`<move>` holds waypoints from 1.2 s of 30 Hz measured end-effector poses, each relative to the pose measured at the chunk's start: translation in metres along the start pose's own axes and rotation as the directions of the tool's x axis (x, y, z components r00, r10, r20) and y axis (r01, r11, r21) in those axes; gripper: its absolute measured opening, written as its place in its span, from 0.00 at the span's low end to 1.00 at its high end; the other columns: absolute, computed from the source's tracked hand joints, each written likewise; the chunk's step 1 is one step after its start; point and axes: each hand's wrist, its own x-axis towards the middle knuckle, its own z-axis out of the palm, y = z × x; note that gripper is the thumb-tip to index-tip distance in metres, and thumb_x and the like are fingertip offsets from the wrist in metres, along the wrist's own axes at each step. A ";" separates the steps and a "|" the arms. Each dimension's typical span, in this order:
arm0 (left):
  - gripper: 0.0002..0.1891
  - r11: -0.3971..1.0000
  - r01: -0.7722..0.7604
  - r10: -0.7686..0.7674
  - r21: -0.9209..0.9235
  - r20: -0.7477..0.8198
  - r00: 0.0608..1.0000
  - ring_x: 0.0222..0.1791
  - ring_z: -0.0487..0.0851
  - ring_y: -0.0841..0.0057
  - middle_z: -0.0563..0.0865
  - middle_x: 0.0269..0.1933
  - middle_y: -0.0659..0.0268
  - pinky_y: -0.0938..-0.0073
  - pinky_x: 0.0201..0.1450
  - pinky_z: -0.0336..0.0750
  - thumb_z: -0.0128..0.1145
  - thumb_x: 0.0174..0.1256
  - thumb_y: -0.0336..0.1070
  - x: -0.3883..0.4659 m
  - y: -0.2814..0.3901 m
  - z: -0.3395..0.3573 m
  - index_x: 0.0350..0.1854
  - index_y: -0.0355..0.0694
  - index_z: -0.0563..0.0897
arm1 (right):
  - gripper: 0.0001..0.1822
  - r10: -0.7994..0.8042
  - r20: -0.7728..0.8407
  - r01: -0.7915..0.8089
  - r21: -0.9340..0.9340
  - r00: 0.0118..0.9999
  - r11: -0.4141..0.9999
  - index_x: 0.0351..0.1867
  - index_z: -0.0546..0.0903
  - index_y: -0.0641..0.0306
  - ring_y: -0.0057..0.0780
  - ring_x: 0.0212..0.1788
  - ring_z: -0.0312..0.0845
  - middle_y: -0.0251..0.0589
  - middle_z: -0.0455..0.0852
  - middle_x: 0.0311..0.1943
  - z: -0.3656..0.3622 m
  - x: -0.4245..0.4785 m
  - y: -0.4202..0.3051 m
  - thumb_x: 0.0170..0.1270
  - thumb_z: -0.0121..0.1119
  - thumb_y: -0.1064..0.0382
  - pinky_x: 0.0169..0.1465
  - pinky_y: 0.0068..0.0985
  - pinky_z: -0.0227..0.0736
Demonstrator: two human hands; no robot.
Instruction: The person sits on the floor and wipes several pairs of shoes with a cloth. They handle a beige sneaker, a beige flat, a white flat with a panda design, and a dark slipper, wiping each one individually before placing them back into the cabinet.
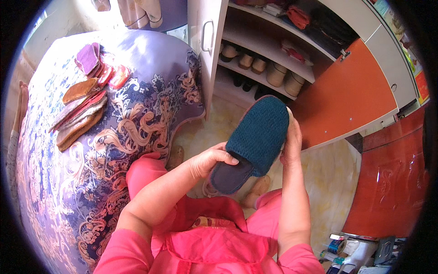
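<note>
A dark teal knitted slipper (261,128) with a dark insole (231,176) is held up before me, its toe pointing away and to the right. My left hand (214,158) grips it at the left edge of the foot opening, the thumb resting on the insole. Along the right side of the toe, my right hand (291,138) holds it, its fingers partly hidden behind the slipper. To the left, several insoles (80,113) lie in overlapping piles on the patterned bed cover (143,126), among them brown, red and purple ones.
An open cabinet (263,78) stands ahead, several pairs of shoes (258,65) on its shelves. Its white door (205,44) and orange door (345,99) are swung out. At right is a red glossy panel (386,174); small items (356,251) crowd the lower right corner.
</note>
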 end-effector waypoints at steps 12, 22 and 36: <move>0.24 0.572 -0.293 0.553 0.766 -0.096 0.828 0.55 0.77 0.79 0.82 0.53 0.63 0.75 0.61 0.70 0.59 0.64 0.27 0.010 -0.005 -0.022 0.62 0.34 0.71 | 0.26 0.075 0.099 -0.094 0.202 0.992 0.975 0.63 0.74 0.62 0.26 0.57 0.75 0.35 0.81 0.56 0.025 -0.005 -0.002 0.71 0.51 0.47 0.62 0.27 0.67; 0.26 0.949 -0.036 0.193 0.313 -0.487 0.852 0.49 0.81 0.75 0.84 0.50 0.61 0.74 0.53 0.74 0.50 0.72 0.53 0.010 -0.001 -0.013 0.59 0.36 0.76 | 0.24 0.107 0.119 -0.131 0.220 0.987 0.967 0.64 0.72 0.63 0.26 0.58 0.74 0.37 0.79 0.57 0.016 0.003 0.020 0.71 0.56 0.55 0.65 0.26 0.65; 0.32 0.670 -0.211 0.594 0.712 -0.343 0.728 0.57 0.79 0.70 0.81 0.57 0.56 0.71 0.60 0.71 0.61 0.62 0.41 0.015 -0.009 -0.018 0.68 0.39 0.68 | 0.24 -0.347 0.145 0.376 -0.341 0.927 0.862 0.61 0.74 0.66 0.39 0.63 0.65 0.47 0.65 0.61 0.026 -0.002 0.029 0.64 0.64 0.64 0.67 0.31 0.60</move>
